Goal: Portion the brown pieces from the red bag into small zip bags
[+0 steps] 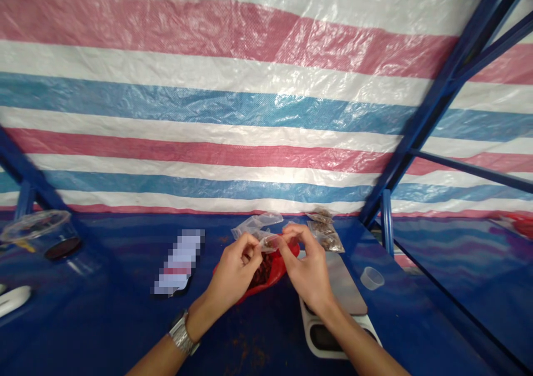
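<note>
My left hand point(239, 265) and my right hand point(306, 262) meet over a red bag point(275, 273), each pinching an edge of a small clear plastic bag point(270, 244). Inside the red bag lie dark reddish-brown dried pieces point(261, 271). Just behind my hands rests more clear plastic bagging point(258, 223). Partly under my right forearm is a digital kitchen scale point(345, 287) with a metal plate and a white body. Several filled clear packets point(327, 234) lie behind the scale. What the small bag contains is too hidden to make out.
A phone point(179, 262) with a blurred screen lies left on the blue table point(120, 320). Farther left are a clear plastic tub point(39, 234) and a white object point(14, 300). A small clear cup point(372, 277) sits right of the scale. Blue frame bars point(416, 120) cross before the striped tarp point(233, 109).
</note>
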A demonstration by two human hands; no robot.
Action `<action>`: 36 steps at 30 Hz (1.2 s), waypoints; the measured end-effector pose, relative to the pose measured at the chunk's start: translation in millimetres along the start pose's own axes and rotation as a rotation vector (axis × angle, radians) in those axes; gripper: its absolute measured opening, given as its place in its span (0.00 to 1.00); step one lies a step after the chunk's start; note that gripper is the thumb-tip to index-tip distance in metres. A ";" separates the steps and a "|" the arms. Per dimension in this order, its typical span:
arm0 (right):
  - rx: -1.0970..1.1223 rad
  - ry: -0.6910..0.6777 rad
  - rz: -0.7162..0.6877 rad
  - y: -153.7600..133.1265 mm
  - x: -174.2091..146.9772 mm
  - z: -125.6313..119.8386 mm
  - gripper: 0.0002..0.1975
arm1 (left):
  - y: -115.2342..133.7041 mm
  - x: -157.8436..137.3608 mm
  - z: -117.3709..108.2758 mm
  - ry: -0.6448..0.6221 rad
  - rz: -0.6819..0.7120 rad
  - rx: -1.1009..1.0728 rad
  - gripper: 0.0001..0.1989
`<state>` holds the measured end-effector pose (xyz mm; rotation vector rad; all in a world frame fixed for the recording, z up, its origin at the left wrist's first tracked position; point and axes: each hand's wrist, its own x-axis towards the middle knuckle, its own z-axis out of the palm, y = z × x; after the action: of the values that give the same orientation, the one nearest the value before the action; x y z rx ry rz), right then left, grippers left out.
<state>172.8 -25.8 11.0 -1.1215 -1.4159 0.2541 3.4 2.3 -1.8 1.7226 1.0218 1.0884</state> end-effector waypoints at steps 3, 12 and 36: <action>-0.071 -0.071 -0.178 3.2 -2.0 -1.5 0.04 | 1.5 3.3 -1.8 -0.090 -0.166 -0.264 0.20; -0.342 -0.376 -0.441 6.9 -0.3 -5.2 0.11 | 1.7 11.7 -10.6 0.013 -0.165 -0.492 0.24; -0.293 -0.223 -0.147 13.7 -3.7 -4.5 0.22 | -19.7 8.2 -13.5 -0.114 0.100 0.188 0.32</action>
<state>182.2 -23.8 -0.4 -1.2463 -1.7680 0.0681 -10.7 19.1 -14.3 1.9817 1.0020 0.9687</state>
